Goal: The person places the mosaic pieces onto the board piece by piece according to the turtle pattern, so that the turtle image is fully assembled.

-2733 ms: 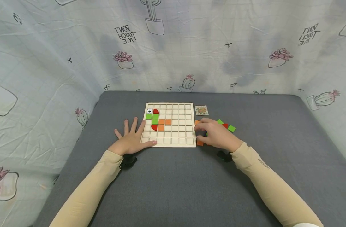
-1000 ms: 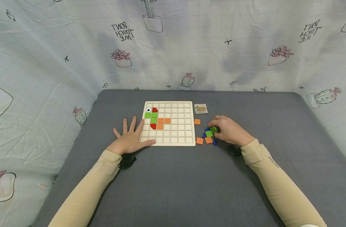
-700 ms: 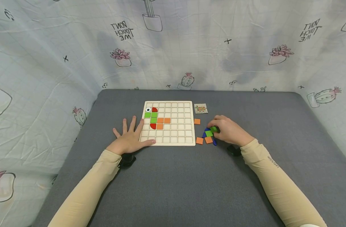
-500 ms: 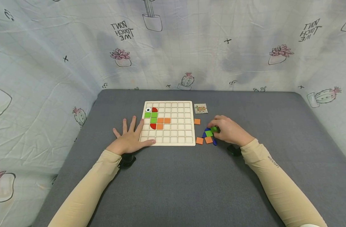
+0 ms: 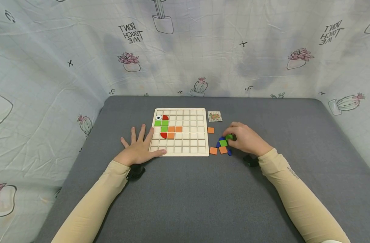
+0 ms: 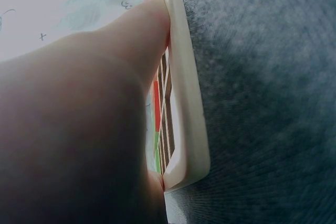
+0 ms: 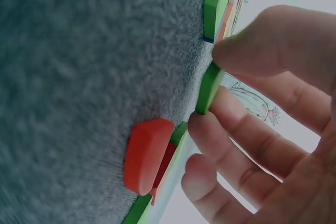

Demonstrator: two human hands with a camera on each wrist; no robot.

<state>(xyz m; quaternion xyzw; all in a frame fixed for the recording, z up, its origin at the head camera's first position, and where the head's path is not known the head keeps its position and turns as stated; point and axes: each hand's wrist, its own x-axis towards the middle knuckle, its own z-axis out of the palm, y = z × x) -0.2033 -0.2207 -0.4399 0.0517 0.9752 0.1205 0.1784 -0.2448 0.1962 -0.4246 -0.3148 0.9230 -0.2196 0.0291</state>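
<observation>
A wooden grid board (image 5: 191, 145) lies flat on the table, with an eye tile (image 5: 159, 117) and several red, green and orange tiles set in its left cells. My left hand (image 5: 137, 148) is spread at the board's left side, its thumb over the near-left corner; the left wrist view shows that thumb (image 6: 144, 30) against the rim. Right of the board, my right hand (image 5: 245, 138) pinches a small green tile (image 7: 209, 88) between thumb and fingertips, low over the loose pieces. Beneath it lie another green tile (image 5: 223, 143) and blue pieces (image 5: 229, 152).
Loose orange tiles (image 5: 213, 151) lie along the board's right edge. A small picture card (image 5: 215, 116) sits beyond them. In the right wrist view, a red piece (image 7: 147, 156) and more green pieces (image 7: 137, 211) lie beyond the fingers. A printed curtain (image 5: 221, 50) stands behind the grey table.
My right hand has shifted right from beside the board, uncovering orange, green and blue pieces. Over the last half second the green tile in its fingers has turned slightly. My left hand stays put.
</observation>
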